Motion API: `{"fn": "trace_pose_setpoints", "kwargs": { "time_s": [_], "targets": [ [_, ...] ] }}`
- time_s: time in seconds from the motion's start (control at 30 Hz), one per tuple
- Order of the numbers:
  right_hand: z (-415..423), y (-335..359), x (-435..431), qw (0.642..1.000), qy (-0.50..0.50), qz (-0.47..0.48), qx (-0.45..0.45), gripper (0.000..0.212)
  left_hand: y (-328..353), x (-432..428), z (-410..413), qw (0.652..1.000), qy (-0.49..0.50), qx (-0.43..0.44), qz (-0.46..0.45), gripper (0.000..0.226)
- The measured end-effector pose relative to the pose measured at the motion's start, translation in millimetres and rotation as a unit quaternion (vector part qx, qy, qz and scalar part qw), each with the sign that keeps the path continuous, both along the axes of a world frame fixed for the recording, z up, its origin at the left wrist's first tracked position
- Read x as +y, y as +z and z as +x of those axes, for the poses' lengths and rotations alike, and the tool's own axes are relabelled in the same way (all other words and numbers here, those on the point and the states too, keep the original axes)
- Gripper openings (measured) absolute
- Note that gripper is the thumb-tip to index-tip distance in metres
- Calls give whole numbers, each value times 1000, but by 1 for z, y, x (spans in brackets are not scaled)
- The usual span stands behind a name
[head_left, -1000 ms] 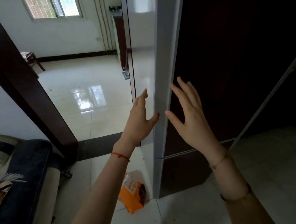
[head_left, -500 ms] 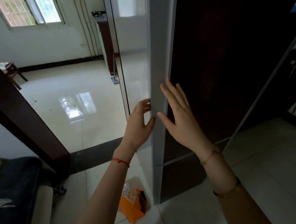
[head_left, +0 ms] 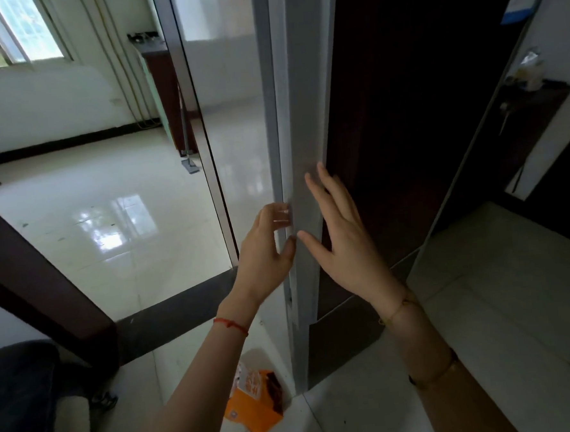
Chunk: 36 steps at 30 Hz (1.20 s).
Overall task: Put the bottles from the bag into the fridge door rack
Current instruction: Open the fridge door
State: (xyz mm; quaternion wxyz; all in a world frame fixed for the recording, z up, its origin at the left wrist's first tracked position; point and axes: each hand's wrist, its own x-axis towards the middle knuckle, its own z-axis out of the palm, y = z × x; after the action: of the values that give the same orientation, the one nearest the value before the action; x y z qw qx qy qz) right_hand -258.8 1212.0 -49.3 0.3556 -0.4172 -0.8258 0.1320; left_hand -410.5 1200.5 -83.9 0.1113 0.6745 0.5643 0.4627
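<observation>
The tall fridge stands in front of me, with a glossy silver side [head_left: 234,125] and a dark door front [head_left: 405,125]. Its door looks closed. My left hand [head_left: 266,253] curls its fingertips and thumb round the grey door edge [head_left: 298,98] at about mid height. My right hand [head_left: 341,239] lies with straight, spread fingers against the same edge and the dark front. An orange bag [head_left: 255,404] lies on the floor at the fridge's foot, below my left forearm. No bottles or door rack can be seen.
A dark couch arm [head_left: 24,398] is at the lower left. A dark wooden door frame [head_left: 37,274] borders the doorway to a tiled room [head_left: 109,210]. A second dark panel with a white frame [head_left: 473,157] stands to the right of the fridge.
Both hands have moved in onto the fridge. The left fingers went from spread in the air to curled round the door edge, and the right palm came to the door.
</observation>
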Motion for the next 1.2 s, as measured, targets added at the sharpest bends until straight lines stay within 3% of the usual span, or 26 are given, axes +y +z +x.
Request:
{"fn": "trace_pose_setpoints", "kwargs": {
  "time_s": [0.3, 0.47, 0.77, 0.9, 1.07, 1.2],
  "targets": [
    [45, -10, -47, 997, -70, 29, 19, 78, 11, -32, 30, 995, -96, -33, 15, 25],
    [64, -12, -75, 988, -117, 60, 78, 69, 7, -45, 53, 985, -164, -57, -9, 23],
    [108, -11, -110, 956, -250, 122, 93, 65, 4, -59, 104, 956, -287, -54, 10, 24],
    [128, -11, -120, 926, -329, 165, 84, 61, 9, -66, 126, 938, -345, -30, 20, 30],
    [149, -13, -133, 899, -390, 179, 90, 55, 15, -70, 147, 939, -335, 32, 76, 33],
    [166, -16, -139, 888, -409, 181, 104, 50, 25, -74, 164, 946, -300, 33, 122, 33]
  ]
}}
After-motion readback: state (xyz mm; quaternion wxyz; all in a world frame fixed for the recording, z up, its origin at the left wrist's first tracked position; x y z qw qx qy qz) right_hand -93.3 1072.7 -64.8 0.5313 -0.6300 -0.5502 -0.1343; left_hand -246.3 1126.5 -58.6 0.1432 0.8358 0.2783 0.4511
